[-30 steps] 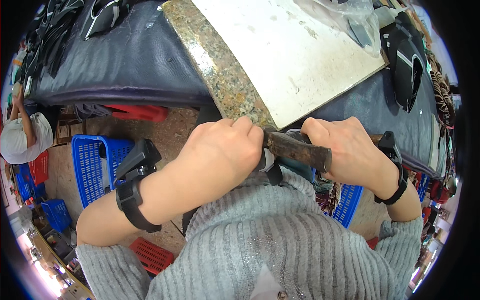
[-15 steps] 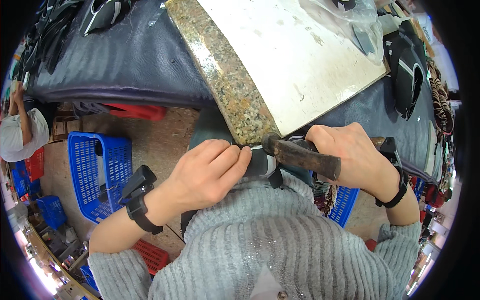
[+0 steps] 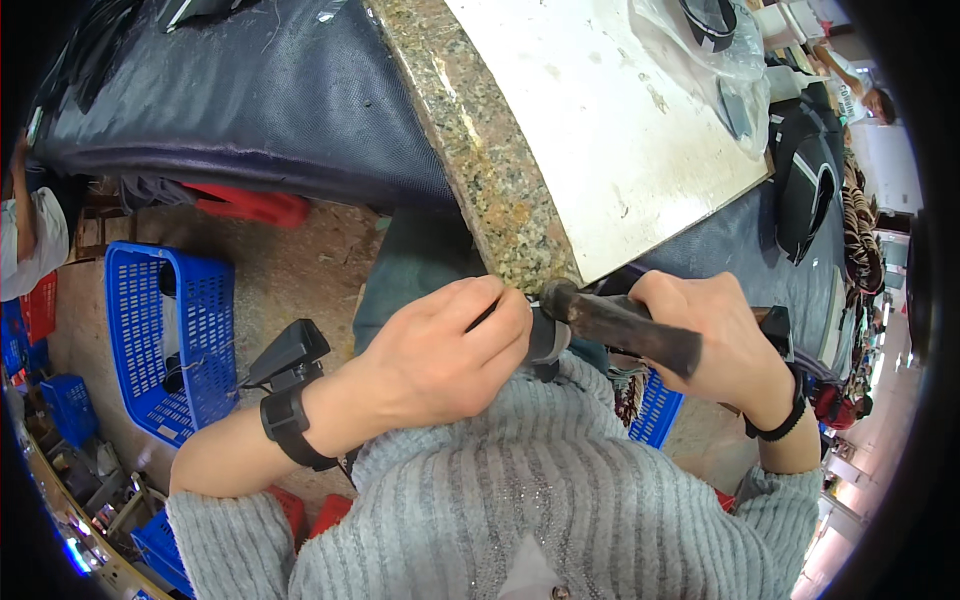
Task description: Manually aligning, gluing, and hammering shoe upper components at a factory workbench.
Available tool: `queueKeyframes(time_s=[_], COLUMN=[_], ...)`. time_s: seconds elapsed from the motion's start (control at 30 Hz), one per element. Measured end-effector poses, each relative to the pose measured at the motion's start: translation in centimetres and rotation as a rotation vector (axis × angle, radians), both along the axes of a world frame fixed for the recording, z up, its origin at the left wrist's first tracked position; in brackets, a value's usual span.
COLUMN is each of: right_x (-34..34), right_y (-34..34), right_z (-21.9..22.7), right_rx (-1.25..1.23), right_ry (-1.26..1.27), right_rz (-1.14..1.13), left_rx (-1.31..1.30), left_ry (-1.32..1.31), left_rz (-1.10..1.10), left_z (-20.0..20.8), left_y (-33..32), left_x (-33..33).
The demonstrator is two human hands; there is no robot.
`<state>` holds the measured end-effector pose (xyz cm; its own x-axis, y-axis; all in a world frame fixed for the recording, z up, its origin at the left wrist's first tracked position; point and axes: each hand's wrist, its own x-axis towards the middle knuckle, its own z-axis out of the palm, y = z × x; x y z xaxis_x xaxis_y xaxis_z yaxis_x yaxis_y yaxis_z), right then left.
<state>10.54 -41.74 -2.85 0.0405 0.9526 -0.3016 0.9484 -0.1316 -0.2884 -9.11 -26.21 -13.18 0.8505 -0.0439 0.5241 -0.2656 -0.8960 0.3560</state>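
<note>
A hammer (image 3: pixel 640 332) with a dark, worn metal head is gripped in my right hand (image 3: pixel 715 325), fingers wrapped round its handle. One end of the head rests at or just over the near corner of the granite slab (image 3: pixel 500 170). My left hand (image 3: pixel 450 350) is closed beside that corner, its thumb and fingers pinching a black and grey strap-like piece (image 3: pixel 546 335). Part of this piece hangs below the slab's edge; the rest is hidden behind the fingers and hammer head.
A white board (image 3: pixel 600 120) lies on the slab, with a clear plastic bag (image 3: pixel 690 60) on its far part. Dark fabric (image 3: pixel 260 100) covers the table. A black piece (image 3: pixel 805 195) lies at right. A blue basket (image 3: pixel 170 340) stands on the floor at left; a co-worker's sleeve (image 3: pixel 45 240) is beyond.
The view has shifted slightly, so the slab sits farther right and the basket farther left. My left hand has come closer to the hammer head, covering more of the strap-like piece.
</note>
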Motion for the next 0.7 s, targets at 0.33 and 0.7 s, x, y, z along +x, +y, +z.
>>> queueKeyframes(time_s=[0.33,0.7], right_x=[-0.5,-0.5], right_y=[-0.8,-1.4], right_z=[-0.6,-1.7], right_rx=[0.065,0.089], right_ry=[0.016,0.005], right_rz=[0.005,0.043], left_rx=[-0.042,-1.129], left_ry=[-0.025,0.480], left_rz=[0.016,0.062], left_z=[-0.3,-1.7], left_y=[0.0,2.2], left_x=[-0.2,-0.4])
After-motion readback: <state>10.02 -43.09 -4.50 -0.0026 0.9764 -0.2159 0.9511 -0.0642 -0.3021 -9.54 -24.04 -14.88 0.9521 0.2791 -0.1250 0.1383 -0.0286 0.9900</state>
